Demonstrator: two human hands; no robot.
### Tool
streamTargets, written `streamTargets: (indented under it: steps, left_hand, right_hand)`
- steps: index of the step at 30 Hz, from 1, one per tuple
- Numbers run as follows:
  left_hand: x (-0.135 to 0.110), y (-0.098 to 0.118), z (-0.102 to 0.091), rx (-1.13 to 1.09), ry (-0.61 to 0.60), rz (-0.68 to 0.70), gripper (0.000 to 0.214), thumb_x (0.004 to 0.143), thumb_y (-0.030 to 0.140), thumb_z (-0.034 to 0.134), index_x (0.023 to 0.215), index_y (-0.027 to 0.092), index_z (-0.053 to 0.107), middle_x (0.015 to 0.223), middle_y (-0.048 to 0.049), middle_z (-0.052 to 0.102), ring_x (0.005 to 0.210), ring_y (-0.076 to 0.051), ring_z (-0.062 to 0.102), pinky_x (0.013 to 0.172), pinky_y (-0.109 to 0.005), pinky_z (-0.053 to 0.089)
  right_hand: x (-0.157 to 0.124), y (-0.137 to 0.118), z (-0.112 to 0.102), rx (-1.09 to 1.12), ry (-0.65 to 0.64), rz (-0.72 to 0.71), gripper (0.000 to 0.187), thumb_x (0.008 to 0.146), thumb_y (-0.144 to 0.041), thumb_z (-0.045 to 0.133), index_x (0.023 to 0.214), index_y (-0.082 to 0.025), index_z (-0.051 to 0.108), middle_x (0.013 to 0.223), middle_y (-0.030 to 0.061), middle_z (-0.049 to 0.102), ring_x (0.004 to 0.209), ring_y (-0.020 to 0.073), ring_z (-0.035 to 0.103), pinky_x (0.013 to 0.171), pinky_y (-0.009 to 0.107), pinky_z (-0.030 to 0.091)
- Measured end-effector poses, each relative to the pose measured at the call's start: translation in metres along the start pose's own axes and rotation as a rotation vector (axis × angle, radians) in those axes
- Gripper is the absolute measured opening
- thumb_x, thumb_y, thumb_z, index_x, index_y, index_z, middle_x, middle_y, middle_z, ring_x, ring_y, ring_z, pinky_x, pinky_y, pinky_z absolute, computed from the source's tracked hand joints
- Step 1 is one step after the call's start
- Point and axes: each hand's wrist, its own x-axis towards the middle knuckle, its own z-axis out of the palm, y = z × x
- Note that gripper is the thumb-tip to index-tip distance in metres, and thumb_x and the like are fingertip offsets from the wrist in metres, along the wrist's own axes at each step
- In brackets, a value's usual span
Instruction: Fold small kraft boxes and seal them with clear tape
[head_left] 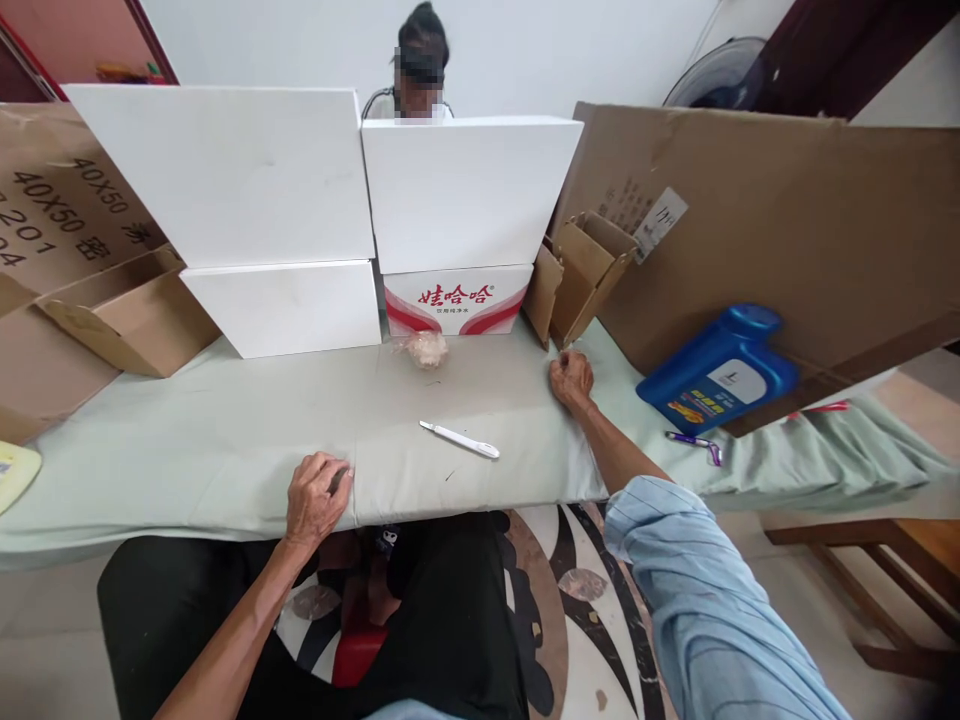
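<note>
My left hand [316, 495] rests at the near edge of the pale green cloth [225, 440], fingers curled and pinching the fabric. My right hand [571, 380] reaches far forward with the fingers closed, pressing on the cloth beside a small open cardboard box [589, 270]. A white scalpel-like knife [459, 439] lies on the cloth between my hands. Behind it, a small pale lump wrapped in clear plastic [427, 348] sits in front of the red-and-white carton [454, 298].
White foam boxes [240, 180] are stacked along the back, with a person seated behind them. Cardboard sheets lean at both sides. A blue plastic jug [716, 372] lies at the right, a purple razor [697, 441] beside it. A wooden bench [885, 560] stands lower right.
</note>
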Motion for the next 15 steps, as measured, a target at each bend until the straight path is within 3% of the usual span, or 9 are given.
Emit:
streamTargets:
  steps: [15]
  left_hand:
    - [0.001, 0.000, 0.006, -0.038, 0.000, -0.011, 0.015, 0.101, 0.022, 0.061, 0.094, 0.024, 0.075, 0.090, -0.0052, 0.071, 0.089, -0.025, 0.065, 0.085, -0.039, 0.051]
  right_hand:
    - [-0.013, -0.010, -0.011, -0.024, 0.041, -0.101, 0.019, 0.080, -0.024, 0.052, 0.089, -0.020, 0.069, 0.094, 0.0139, 0.069, 0.101, 0.0307, 0.059, 0.101, 0.046, 0.050]
